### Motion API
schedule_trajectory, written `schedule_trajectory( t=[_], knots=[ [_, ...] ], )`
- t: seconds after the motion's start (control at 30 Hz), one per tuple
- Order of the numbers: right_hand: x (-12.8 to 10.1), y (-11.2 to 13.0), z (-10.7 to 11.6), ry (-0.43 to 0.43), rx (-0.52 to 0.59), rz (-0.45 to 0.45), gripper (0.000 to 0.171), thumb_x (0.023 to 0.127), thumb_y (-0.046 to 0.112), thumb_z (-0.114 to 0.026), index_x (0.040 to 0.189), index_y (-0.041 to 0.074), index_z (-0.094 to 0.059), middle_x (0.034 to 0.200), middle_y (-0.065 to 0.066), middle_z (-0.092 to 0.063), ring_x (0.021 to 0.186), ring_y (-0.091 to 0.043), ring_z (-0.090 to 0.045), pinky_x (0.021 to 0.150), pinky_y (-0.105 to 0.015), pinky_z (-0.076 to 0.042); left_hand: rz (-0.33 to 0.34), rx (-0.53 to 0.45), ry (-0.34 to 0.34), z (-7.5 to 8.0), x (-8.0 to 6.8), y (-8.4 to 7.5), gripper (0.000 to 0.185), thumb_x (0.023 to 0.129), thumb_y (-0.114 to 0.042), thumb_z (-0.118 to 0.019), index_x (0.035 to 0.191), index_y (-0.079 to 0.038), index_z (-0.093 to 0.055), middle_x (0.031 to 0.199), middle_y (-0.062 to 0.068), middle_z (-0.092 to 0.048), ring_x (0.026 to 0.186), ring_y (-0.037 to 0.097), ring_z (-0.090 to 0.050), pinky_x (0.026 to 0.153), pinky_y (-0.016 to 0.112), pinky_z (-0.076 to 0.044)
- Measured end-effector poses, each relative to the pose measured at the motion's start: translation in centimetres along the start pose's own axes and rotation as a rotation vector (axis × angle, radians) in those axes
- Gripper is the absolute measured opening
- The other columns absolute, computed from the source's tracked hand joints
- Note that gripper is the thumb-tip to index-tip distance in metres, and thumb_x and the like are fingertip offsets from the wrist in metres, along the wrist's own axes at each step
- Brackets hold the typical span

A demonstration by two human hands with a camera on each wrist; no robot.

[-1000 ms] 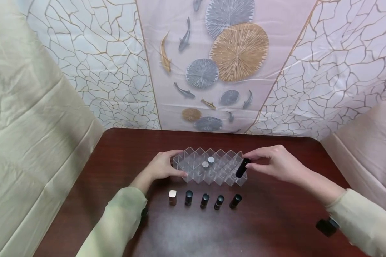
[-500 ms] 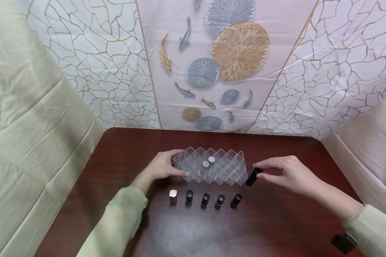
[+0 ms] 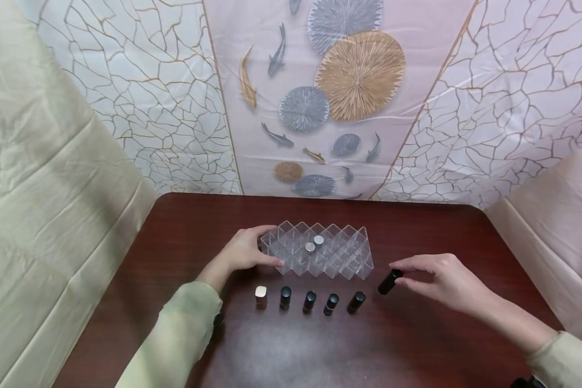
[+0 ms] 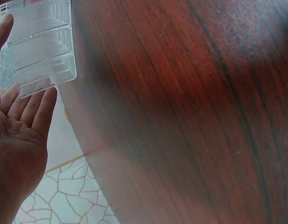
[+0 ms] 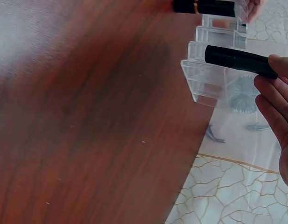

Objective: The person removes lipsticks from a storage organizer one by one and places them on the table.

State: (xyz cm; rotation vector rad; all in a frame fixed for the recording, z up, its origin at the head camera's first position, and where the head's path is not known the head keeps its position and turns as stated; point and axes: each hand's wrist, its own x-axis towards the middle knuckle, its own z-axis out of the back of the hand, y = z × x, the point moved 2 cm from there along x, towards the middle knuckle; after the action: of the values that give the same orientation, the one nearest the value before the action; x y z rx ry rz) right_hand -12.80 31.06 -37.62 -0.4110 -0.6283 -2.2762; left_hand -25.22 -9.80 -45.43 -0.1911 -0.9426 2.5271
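1. One black tube (image 3: 389,281) pinched by right hand (image 3: 443,280) fingertips, tilted, base at table (image 3: 417,345), right of clear organizer (image 3: 320,253).
2. Left hand (image 3: 244,252) rests on organizer's left end, fingers relaxed.

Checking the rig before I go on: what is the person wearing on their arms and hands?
Both arms are in loose, pale green long sleeves: left sleeve, right sleeve. A small black device sits at the left wrist. The left hand and right hand are bare; no gloves or rings show.
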Motion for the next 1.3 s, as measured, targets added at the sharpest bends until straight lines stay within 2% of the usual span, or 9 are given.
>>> schedule_trajectory(
  t=[0.13,0.33,0.63,1.3],
  knots=[
    [-0.7,-0.1,-0.8,-0.011,0.019,0.042,0.052,0.065,-0.007,-0.094,0.112,0.013,-0.082,0.102,0.004,-0.082,0.09,-0.007,-0.077,0.082,-0.01,-0.054,-0.003,-0.003,-0.003,0.0,0.0,0.0,0.093,0.074,-0.044,-0.098,0.152,-0.012,-0.06,0.136,0.01,-0.072,0.115,0.025,-0.067,0.105,0.048,-0.053],
    [-1.7,-0.2,-2.1,-0.009,0.017,0.068,0.049,0.067,-0.006,-0.093,0.112,0.013,-0.082,0.103,0.003,-0.082,0.091,-0.009,-0.078,0.086,-0.01,-0.053,-0.005,0.003,-0.006,0.0,0.0,0.0,0.094,0.073,-0.046,-0.098,0.152,-0.012,-0.06,0.132,0.009,-0.074,0.112,0.024,-0.067,0.104,0.047,-0.054],
    [-2.5,0.3,-3.5,0.026,-0.009,0.024,0.046,0.069,-0.002,-0.094,0.11,0.014,-0.082,0.103,0.007,-0.081,0.093,-0.009,-0.078,0.088,-0.01,-0.052,0.003,0.005,0.0,0.1,0.0,0.0,0.094,0.074,-0.047,-0.097,0.153,-0.012,-0.059,0.131,0.009,-0.074,0.11,0.024,-0.067,0.103,0.047,-0.054],
    [-3.3,0.2,-4.2,0.025,0.01,0.034,0.047,0.07,-0.002,-0.093,0.112,0.016,-0.082,0.105,0.007,-0.081,0.094,-0.009,-0.077,0.089,-0.01,-0.052,0.01,-0.001,0.006,0.1,0.0,-0.2,0.094,0.074,-0.045,-0.097,0.153,-0.012,-0.059,0.132,0.009,-0.073,0.111,0.024,-0.067,0.104,0.046,-0.053]
  ],
)
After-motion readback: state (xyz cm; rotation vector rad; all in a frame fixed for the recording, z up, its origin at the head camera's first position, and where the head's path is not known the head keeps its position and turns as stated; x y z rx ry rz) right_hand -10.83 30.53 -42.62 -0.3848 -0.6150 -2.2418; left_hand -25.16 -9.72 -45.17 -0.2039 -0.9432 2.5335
